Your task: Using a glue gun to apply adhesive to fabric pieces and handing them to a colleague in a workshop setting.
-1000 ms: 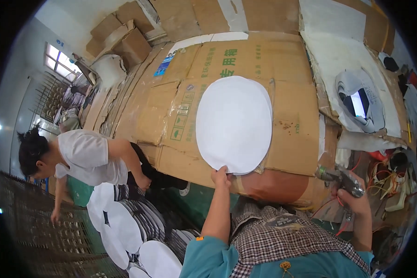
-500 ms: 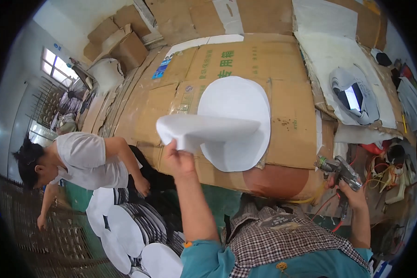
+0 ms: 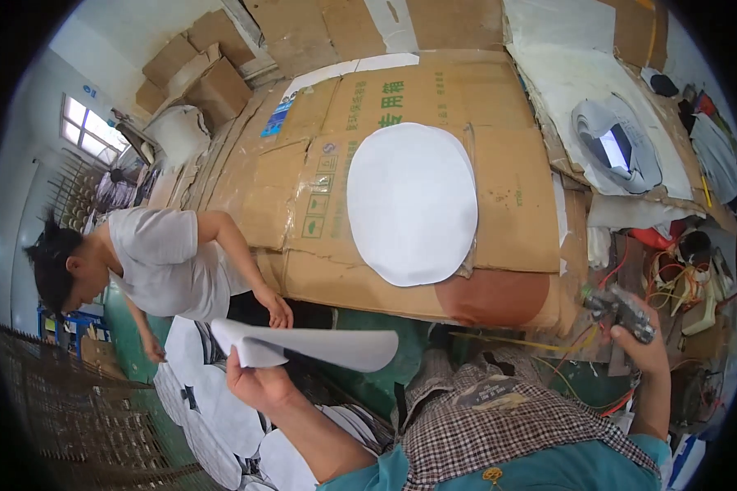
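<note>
Holding a limp white oval sheet (image 3: pixel 319 344) by its near edge, the left hand (image 3: pixel 258 380) pinches it low over the sheet pile (image 3: pixel 213 401). Another white oval sheet (image 3: pixel 411 200) lies on the cardboard-covered tabletop (image 3: pixel 508 204). The right hand (image 3: pixel 643 344) grips a handheld tool (image 3: pixel 618 307). Supporting the sagging sheet flat would prevent creasing, I think.

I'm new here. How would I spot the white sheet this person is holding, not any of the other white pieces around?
Start at the big cardboard-covered table, where one white oval lies flat. Look below its near edge, to the person's left hand, raised beside a co-worker who is bending over. The held sheet is the only white piece up in the air, seen nearly edge-on and slightly curled; the others lie flat on the table or stacked on the floor.
</note>
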Available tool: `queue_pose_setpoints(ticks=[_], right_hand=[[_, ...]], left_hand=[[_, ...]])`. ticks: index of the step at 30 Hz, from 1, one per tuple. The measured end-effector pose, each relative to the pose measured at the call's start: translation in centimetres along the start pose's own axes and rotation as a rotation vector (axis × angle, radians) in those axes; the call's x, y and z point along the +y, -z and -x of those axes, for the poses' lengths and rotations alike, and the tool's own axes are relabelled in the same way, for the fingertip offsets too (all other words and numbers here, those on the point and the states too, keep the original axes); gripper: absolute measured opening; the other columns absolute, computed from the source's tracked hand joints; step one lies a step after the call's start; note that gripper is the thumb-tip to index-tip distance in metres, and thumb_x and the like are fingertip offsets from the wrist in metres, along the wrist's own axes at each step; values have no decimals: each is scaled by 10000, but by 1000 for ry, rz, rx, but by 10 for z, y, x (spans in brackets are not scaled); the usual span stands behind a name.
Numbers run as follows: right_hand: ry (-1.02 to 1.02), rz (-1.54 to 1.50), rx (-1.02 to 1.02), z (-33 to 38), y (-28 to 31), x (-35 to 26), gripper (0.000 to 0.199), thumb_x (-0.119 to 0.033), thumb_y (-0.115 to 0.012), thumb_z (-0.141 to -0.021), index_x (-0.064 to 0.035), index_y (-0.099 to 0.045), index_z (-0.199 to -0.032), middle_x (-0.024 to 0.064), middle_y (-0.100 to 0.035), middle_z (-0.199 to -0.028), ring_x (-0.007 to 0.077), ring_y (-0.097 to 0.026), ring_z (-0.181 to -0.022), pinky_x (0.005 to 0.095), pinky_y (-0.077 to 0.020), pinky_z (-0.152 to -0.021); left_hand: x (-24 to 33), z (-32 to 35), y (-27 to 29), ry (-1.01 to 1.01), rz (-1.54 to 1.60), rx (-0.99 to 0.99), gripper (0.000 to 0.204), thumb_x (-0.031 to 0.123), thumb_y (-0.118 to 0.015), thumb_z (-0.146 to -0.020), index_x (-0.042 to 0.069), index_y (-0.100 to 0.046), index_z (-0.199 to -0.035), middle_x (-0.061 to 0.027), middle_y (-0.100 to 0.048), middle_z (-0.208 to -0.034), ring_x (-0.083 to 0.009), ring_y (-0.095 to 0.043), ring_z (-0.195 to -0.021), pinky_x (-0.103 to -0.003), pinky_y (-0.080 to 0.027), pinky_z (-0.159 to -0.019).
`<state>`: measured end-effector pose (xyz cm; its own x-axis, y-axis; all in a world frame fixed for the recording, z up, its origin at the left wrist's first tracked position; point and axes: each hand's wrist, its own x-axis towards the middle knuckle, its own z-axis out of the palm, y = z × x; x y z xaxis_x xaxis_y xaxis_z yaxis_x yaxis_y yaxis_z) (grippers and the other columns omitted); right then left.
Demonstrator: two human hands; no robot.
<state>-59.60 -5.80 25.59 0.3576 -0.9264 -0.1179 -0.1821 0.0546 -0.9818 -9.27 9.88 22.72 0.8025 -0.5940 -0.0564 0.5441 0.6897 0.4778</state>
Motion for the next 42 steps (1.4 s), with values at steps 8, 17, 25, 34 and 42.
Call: queue_pose_setpoints(ticks=[8,17,25,34,42], right_hand=[[44,16,147,2,-25,13,469,-116,-634,-795,33,-471,-1209,75,-604,-871,136,-589,-764,280,-501,-698],[13,20,39,10,-17,6,490,-108,-644,-780,39,-469,-1213,70,-605,-876,140,-588,-719,279,-496,-668],[2,-50,19,5,-24,3,517,-150,-657,-776,41,-468,-1217,80,-607,-930,129,-583,-774,283,-494,-708],[-3,-6,-9,10,-12,1,494,-119,-648,-769,51,-477,-1200,85,-611,-921,140,-594,-757,285,-505,-658],[47,-103,171,-17,-36,4,467,-101,-632,-796,33,-470,-1213,67,-609,-824,128,-585,-715,266,-483,-660]], left_hand=[[76,2,32,-369,-105,103,335,109,-493,-864,-106,-482,-1121,-203,-594,-1039,-306,-592,-955,-429,-475,-881],[104,-27,66,-531,-80,256,250,42,-465,-854,-122,-498,-1040,-180,-594,-1019,-273,-592,-951,-392,-489,-873],[89,-54,82,-531,-148,310,222,45,-448,-862,-127,-497,-994,-196,-574,-1008,-295,-594,-905,-401,-517,-820],[10,-48,72,-438,-162,427,125,45,-487,-844,-75,-502,-875,-161,-565,-823,-264,-588,-797,-311,-533,-661],[-194,-48,118,268,-646,447,231,79,-477,-851,44,-456,-1078,-96,-563,-852,-221,-581,-618,-308,-494,-488]])
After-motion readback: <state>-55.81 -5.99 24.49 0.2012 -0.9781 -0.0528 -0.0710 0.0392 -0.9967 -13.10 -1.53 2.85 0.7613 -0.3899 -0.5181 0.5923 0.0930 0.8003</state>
